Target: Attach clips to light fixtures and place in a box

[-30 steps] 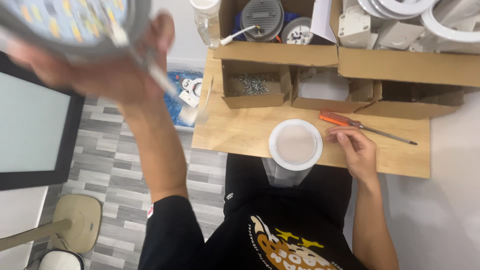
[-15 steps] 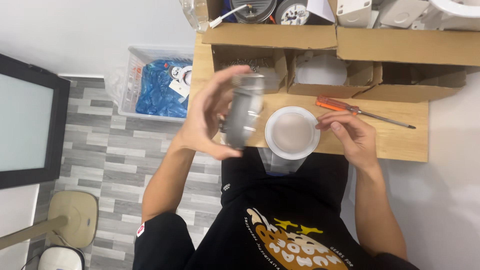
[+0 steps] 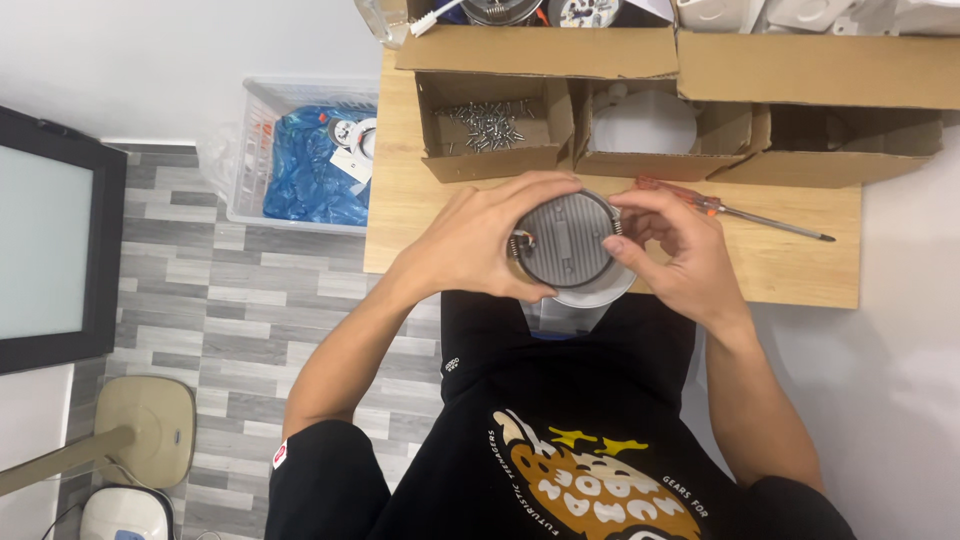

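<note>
A round grey ribbed metal disc (image 3: 566, 238) sits over a white round ring (image 3: 612, 288) at the near edge of the wooden table (image 3: 800, 262). My left hand (image 3: 478, 243) wraps the disc's left rim, fingers curled over its top and bottom. My right hand (image 3: 678, 248) pinches the disc's right rim with fingertips. Small wires show at the disc's left edge, beside my left thumb. An orange-handled screwdriver (image 3: 735, 210) lies on the table just beyond my right hand.
Open cardboard boxes line the table's far side: one with several screws (image 3: 487, 125), one with a white round part (image 3: 642, 125). A clear plastic bin with blue bags (image 3: 300, 165) stands on the floor left of the table. A dark-framed panel (image 3: 50, 240) leans at far left.
My left hand brought the grey disc down from high at the left and set it over the white ring. My right hand shifted from the ring's side onto the disc's rim.
</note>
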